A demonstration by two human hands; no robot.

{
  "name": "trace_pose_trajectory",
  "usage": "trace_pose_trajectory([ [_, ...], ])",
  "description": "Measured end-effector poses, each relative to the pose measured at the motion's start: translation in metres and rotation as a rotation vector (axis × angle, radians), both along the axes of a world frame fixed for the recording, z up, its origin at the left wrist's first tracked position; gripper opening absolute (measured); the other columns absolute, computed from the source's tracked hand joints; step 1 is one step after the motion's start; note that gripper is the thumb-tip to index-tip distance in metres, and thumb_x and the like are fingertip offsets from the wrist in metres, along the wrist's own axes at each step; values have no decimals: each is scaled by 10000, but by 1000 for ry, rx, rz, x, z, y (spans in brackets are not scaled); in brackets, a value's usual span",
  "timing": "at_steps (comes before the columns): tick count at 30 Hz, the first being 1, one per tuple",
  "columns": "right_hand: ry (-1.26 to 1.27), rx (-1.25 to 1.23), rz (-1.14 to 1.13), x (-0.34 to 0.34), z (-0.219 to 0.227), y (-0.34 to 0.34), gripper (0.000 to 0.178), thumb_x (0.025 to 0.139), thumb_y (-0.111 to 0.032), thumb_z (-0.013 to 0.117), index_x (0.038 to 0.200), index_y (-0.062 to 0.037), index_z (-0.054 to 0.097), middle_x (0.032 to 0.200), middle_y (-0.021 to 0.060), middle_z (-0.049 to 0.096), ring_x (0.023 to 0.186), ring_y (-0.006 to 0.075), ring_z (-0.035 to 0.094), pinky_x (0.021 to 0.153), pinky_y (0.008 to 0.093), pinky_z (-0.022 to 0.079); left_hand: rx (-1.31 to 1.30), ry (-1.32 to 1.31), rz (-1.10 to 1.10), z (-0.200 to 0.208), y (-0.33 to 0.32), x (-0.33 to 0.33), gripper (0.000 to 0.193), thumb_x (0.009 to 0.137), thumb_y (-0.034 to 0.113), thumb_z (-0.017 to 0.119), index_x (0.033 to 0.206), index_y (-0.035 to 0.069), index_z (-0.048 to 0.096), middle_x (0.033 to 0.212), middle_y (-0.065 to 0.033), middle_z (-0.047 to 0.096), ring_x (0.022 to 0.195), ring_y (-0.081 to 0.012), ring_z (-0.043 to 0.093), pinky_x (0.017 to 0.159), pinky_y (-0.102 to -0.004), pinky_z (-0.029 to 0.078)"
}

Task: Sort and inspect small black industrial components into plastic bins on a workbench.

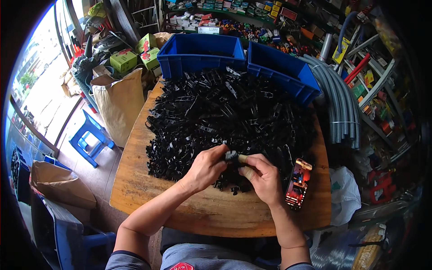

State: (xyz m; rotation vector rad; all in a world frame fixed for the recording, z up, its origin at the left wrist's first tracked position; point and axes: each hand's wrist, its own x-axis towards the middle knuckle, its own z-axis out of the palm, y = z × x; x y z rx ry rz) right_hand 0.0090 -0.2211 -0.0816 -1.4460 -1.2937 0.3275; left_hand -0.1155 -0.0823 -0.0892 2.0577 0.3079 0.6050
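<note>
Both hands meet over the front of a large heap of small black plastic parts (pixel 211 108) on a wooden table (pixel 135 189). Between the fingertips is a small dark plastic part (pixel 231 156) with a greyish glint; its exact kind is too small to tell. My left hand (pixel 208 165) is closed, thumb and fingers pinching the part's left side. Yellowish tape or finger covers wrap fingertips of my right hand (pixel 263 175), which is closed on the right side of the same part. Heap pieces lie just beneath and beyond both hands.
Two blue bins (pixel 198 60) (pixel 279 74) stand behind the heap. A lit phone (pixel 298 183) lies at the table's right. Left are a brown paper sack (pixel 119 103) and a blue stool (pixel 90 137); right are grey coiled hoses (pixel 339 108) and a white plastic bag (pixel 345 193).
</note>
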Motion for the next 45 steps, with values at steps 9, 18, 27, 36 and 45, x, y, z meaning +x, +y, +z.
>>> trace_pose_trajectory([
  [9,-28,17,-49,1,7,-9,240,809,-39,663,1037,26,625,852,53,580,679,87,573,604,205,473,434,114,182,2,-9,-1,230,737,233,677,734,47,540,589,-107,553,557,-308,575,480,-367,443],
  [18,-199,-19,-71,-3,8,-8,244,805,-68,676,1026,27,631,758,38,564,582,78,539,501,198,430,576,116,146,-5,-9,-2,229,703,227,682,733,84,505,548,-95,560,538,-288,595,462,-391,447],
  [27,-99,-186,132,5,6,-14,246,786,-75,686,1007,19,635,692,70,552,536,133,525,475,265,414,712,142,49,5,-9,-14,205,696,217,670,752,93,518,608,-60,572,573,-259,601,488,-367,457],
  [36,-452,2,-65,-15,-6,-1,280,789,-71,666,1044,37,625,760,79,563,576,132,563,453,245,439,725,299,100,11,-9,-16,150,719,186,619,731,79,515,563,-88,585,521,-267,608,453,-385,465],
  [45,-1077,-209,-64,-21,-9,-10,289,763,-34,636,1028,69,584,757,112,523,640,210,589,563,292,511,670,494,69,9,-27,-19,190,776,249,602,760,73,531,567,-119,585,533,-312,602,475,-413,467],
])
